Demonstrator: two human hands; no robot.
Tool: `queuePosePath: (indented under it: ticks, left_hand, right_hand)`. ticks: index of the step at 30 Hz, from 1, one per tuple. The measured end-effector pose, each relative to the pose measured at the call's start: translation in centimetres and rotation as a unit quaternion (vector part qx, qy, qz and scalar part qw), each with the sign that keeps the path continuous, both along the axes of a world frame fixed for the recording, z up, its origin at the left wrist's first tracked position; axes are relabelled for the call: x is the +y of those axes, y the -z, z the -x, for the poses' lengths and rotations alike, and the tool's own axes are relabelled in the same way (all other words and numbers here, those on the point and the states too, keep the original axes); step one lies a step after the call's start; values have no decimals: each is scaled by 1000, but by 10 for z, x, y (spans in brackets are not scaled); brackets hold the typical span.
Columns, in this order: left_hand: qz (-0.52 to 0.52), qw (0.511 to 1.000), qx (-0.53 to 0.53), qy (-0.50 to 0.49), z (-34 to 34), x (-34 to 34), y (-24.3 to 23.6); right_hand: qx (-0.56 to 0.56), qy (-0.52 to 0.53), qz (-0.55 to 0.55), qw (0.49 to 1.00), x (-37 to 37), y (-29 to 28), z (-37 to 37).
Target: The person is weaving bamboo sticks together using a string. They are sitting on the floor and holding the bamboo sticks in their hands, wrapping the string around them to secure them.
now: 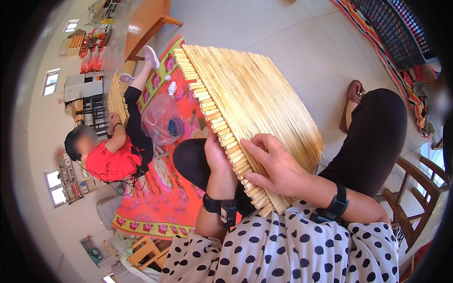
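Note:
A stiff mat of pale yellow reed stalks, laid side by side, slants across my lap with its uneven stalk ends toward my left. Under that left edge my left hand holds the mat, palm against the stalk ends; most of its fingers are hidden beneath. My right hand lies on top near the close end, thumb and forefinger spread apart on the stalks. Whatever binds the stalks together is too small to make out.
At left a person in a red top sits holding a similar reed panel. A flowered red cloth covers the floor, with a clear plastic bag and a small white bottle on it. A wooden chair stands at right.

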State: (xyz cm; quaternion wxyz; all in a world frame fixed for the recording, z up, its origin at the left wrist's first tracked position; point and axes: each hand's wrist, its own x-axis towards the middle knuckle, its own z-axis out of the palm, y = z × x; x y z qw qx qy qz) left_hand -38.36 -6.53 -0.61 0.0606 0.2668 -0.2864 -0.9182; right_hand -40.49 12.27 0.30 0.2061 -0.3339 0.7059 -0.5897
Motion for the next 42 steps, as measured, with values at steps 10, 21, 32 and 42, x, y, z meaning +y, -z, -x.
queuePosePath:
  ticks: [10, 21, 32, 42]
  left_hand:
    - [-7, 999, -13, 36, 1, 9, -8]
    - [-87, 993, 38, 70, 67, 89, -10]
    - [45, 948, 99, 298, 90, 120, -2]
    - [61, 932, 137, 329, 91, 104, 3]
  right_hand:
    - [32, -9, -5, 999, 5, -3, 5]
    - [-87, 159, -152, 972, 58, -61, 44]
    - [78, 290, -425, 854, 78, -58, 69]
    - [81, 304, -442, 840, 76, -54, 60]
